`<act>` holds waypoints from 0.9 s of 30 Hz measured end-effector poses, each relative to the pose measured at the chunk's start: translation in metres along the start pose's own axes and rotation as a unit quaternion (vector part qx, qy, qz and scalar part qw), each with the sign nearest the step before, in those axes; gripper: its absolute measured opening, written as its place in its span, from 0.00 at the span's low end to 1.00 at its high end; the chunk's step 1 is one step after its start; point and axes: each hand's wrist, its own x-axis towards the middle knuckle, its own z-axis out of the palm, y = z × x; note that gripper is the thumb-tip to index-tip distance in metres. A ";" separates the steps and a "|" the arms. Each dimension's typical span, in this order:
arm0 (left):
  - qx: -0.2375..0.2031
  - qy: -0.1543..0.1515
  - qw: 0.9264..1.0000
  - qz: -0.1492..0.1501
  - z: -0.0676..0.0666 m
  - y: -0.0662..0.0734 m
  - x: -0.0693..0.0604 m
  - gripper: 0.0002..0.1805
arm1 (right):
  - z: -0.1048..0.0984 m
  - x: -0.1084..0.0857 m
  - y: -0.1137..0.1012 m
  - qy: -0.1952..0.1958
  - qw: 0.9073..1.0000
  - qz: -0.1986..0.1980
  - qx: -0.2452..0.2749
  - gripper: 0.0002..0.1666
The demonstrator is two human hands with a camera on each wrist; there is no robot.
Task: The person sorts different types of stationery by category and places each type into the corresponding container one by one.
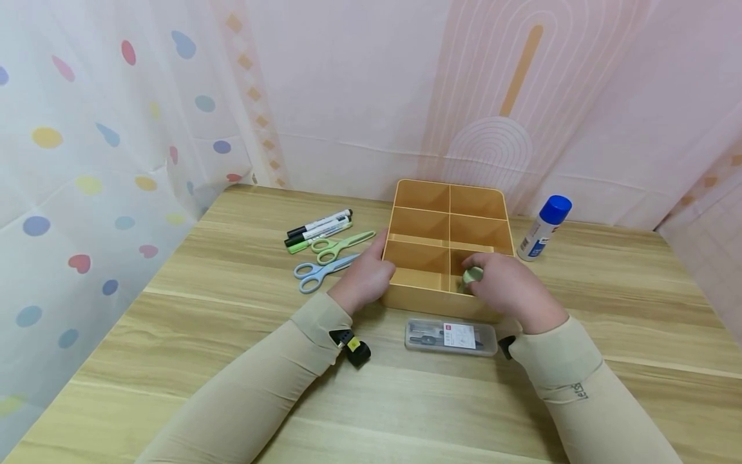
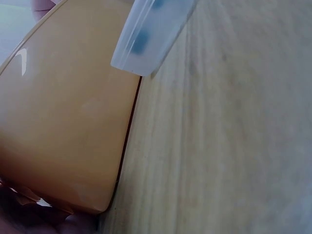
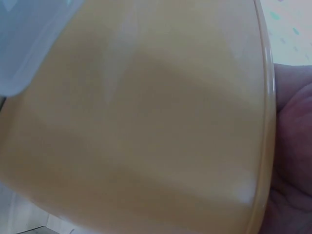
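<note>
An orange organizer box [image 1: 417, 298] with several compartments stands on the table. My left hand [image 1: 364, 277] grips its left side near the front corner, thumb at the rim; in the left wrist view dark fingers [image 2: 73, 223] lie against the box's lower corner. Reaching into the front right compartment, my right hand [image 1: 513, 290] holds a small light green rounded object [image 1: 472, 276], mostly covered by the fingers, so its kind is unclear. The right wrist view has the box's wall [image 3: 161, 122] in front of the right palm [image 3: 295, 146]. Other compartments show bare floors or walls.
A clear case with a compass set [image 1: 451, 336] lies before the box. Left of it are blue scissors [image 1: 319, 272], green scissors [image 1: 342, 246] and several markers [image 1: 319, 229]. A blue-capped glue stick [image 1: 543, 229] stands at right. Patterned curtains [image 1: 359, 84] hang behind.
</note>
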 end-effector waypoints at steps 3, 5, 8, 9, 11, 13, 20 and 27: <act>0.003 0.000 1.000 0.001 0.000 0.000 0.000 0.46 | 0.000 0.000 0.000 -0.003 1.000 0.002 0.003 0.25; 0.004 0.000 1.000 0.001 0.000 -0.001 0.001 0.46 | 0.000 0.000 0.000 -0.004 1.000 0.003 0.006 0.25; 0.002 -0.001 1.000 0.001 0.000 -0.001 0.001 0.47 | 0.000 -0.001 0.000 -0.004 1.000 -0.001 0.006 0.25; 0.001 -0.002 1.000 0.001 0.000 -0.001 0.001 0.47 | 0.000 -0.001 0.000 -0.004 1.000 -0.002 0.006 0.25; -0.001 -0.003 1.000 -0.002 0.000 0.000 0.000 0.47 | 0.000 0.000 0.000 -0.003 1.000 -0.004 0.006 0.25; -0.004 -0.004 1.000 -0.003 0.000 0.000 -0.001 0.47 | 0.000 0.000 0.000 -0.004 1.000 -0.003 0.007 0.25; 0.001 -0.003 1.000 -0.005 0.000 0.001 -0.001 0.47 | 0.001 0.000 0.000 -0.009 1.000 0.006 0.015 0.26; -0.001 -0.004 1.000 -0.009 0.000 0.001 0.000 0.47 | 0.001 -0.001 0.001 -0.009 1.000 0.006 0.019 0.27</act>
